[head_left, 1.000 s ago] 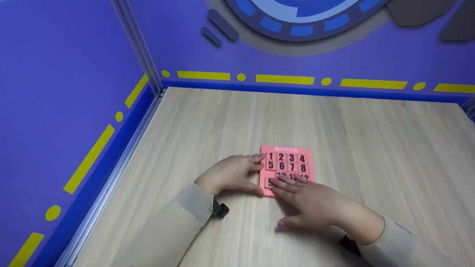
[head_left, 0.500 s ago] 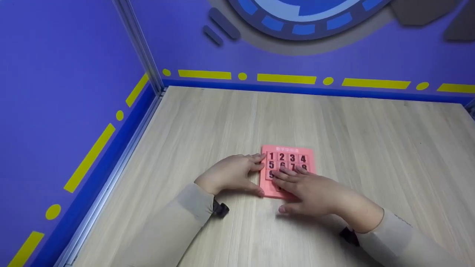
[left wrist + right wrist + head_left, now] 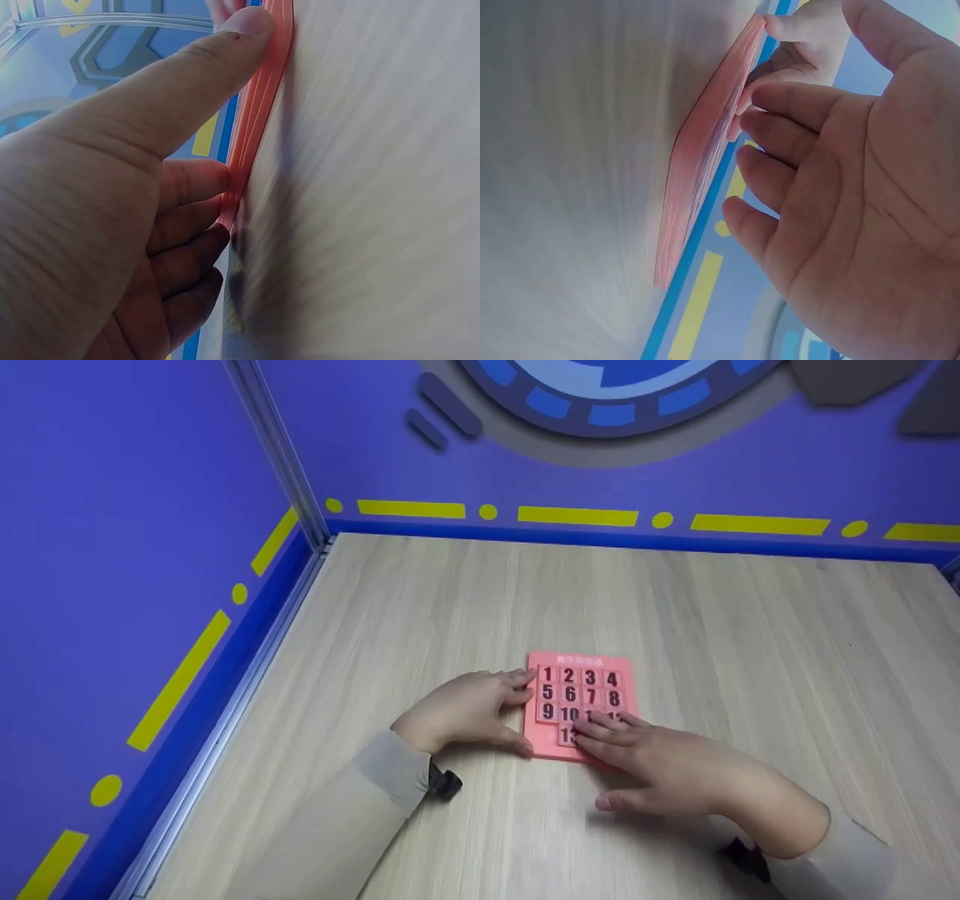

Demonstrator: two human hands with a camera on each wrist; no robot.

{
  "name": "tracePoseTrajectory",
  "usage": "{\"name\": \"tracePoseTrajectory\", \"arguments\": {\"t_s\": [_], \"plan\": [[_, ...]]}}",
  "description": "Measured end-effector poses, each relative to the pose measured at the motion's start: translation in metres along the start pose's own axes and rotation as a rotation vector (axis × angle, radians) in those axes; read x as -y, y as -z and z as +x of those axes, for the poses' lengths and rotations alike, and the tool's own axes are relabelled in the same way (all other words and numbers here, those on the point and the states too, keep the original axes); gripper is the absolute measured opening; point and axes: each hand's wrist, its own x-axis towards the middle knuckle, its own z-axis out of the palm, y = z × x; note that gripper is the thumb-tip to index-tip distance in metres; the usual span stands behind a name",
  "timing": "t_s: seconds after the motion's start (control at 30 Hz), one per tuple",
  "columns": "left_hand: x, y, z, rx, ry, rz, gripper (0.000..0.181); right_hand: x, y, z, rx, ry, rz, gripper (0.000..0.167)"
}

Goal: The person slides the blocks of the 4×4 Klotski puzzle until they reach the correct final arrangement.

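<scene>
A pink number slide puzzle [image 3: 531, 729] lies flat on the table in the head view. Its black-numbered tiles read 1 to 10 in order, and a tile marked 13 [image 3: 568, 736] sits below the 10. The bottom-left slot holds no tile. My left hand [image 3: 466, 712] steadies the frame, thumb and fingertips touching its left edge; the left wrist view shows them against the pink side [image 3: 259, 105]. My right hand [image 3: 660, 769] reaches over the lower right with extended fingers, hiding some tiles. Whether those fingertips touch the tiles I cannot tell.
The pale wooden table [image 3: 420, 607] spreads around the puzzle. Blue panels with yellow markings [image 3: 577, 516] stand along its back and left, meeting at a metal corner post [image 3: 281, 450]. Each wrist carries a black strap [image 3: 446, 785].
The 9 tile has slid up level with the 10, leaving the bottom-left slot bare. My right hand went up the board, then back down and right. The left hand stayed put.
</scene>
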Motion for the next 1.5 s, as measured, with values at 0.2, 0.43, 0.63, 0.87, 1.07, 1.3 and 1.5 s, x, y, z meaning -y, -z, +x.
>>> {"name": "tracePoseTrajectory", "arguments": {"t_s": [0.2,0.43,0.63,0.87,1.07,1.3,1.5], "plan": [[0.001,0.0,0.001,0.001,0.0,0.004,0.096,0.003,-0.005,0.0,-0.035,0.012,0.009,0.09],[0.001,-0.001,0.001,0.001,-0.002,-0.006,0.096,0.008,-0.008,0.007,-0.022,-0.003,0.01,0.094],[0.002,-0.002,0.001,-0.002,-0.007,-0.005,0.095,0.013,-0.009,0.013,-0.011,-0.01,0.024,0.097],[0.001,-0.002,-0.001,-0.002,-0.007,-0.011,0.095,0.015,-0.009,0.023,0.004,0.018,0.032,0.096],[0.001,0.0,0.0,-0.005,-0.013,-0.006,0.094,0.009,-0.009,0.018,0.013,0.037,0.041,0.095],[0.001,-0.001,-0.002,-0.007,-0.011,-0.012,0.094,-0.004,-0.003,-0.003,0.007,-0.012,0.091,0.09],[0.0,-0.001,-0.001,-0.01,-0.015,-0.006,0.094,-0.008,-0.002,-0.016,-0.004,-0.034,0.092,0.08]]}}
